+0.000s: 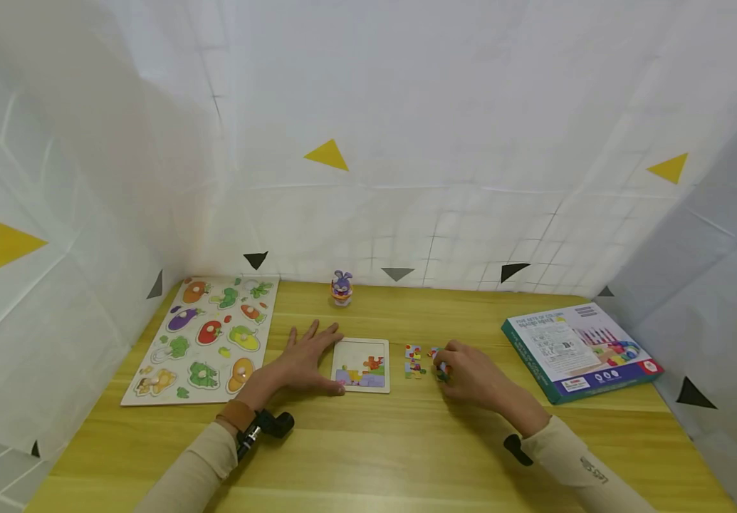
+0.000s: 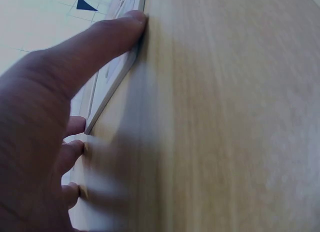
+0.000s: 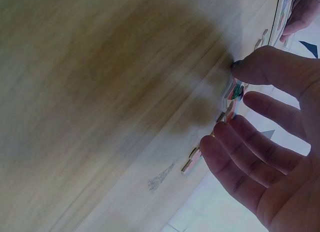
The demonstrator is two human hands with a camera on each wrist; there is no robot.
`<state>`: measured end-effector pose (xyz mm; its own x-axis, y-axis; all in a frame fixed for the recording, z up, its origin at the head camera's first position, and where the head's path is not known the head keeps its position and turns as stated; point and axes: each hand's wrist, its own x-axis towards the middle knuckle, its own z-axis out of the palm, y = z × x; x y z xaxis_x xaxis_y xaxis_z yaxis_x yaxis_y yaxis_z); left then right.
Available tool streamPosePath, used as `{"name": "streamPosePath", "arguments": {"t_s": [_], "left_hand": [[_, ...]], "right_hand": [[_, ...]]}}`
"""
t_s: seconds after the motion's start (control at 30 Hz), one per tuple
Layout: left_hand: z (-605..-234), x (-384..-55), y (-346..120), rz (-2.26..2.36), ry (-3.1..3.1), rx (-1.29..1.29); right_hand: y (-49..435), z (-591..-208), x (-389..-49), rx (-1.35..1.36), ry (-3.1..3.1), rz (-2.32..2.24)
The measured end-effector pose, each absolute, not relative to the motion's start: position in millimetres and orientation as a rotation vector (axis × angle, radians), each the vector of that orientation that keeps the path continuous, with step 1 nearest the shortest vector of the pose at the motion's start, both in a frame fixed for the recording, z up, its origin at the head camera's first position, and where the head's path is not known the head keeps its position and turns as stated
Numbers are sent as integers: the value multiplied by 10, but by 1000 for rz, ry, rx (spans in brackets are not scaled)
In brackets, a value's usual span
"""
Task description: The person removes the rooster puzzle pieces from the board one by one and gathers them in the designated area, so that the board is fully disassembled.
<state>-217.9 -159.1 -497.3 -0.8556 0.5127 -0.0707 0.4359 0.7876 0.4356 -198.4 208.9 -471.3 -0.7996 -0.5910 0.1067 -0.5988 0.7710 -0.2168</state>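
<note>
My left hand point(image 1: 304, 362) spreads over the left side of a small framed jigsaw puzzle tray point(image 1: 387, 365). Its thumb point(image 2: 122, 30) rests on the tray's near edge in the left wrist view, with the other fingertips by the side. Part of a colourful picture point(image 1: 360, 373) fills the tray's lower and right areas. To the right of the tray, my right hand point(image 1: 473, 374) pinches a green and red puzzle piece point(image 3: 235, 91) between thumb and forefinger, low at the tabletop; its other fingers are loosely bent. Several loose pieces point(image 1: 414, 362) lie between the tray and this hand.
A vegetable peg board point(image 1: 169, 388) lies at the left. Behind the tray stands a purple rabbit figurine point(image 1: 342, 288). A boxed set point(image 1: 554, 349) lies at the right. White sheeting point(image 1: 432, 206) with triangle markers hangs round the wooden table point(image 1: 368, 449).
</note>
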Motion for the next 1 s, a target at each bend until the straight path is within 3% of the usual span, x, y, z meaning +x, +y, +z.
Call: {"name": "streamPosePath", "arguments": {"t_s": [0.33,1.0], "left_hand": [[-4943,-2175,-1580,633,2778,752],[-4938,-2175,-1582,632,2791,754]], "right_hand": [[2026,-4653,-1980,1006,-2885,354],[1134,-4555,-2187,1190,-2881,632]]}}
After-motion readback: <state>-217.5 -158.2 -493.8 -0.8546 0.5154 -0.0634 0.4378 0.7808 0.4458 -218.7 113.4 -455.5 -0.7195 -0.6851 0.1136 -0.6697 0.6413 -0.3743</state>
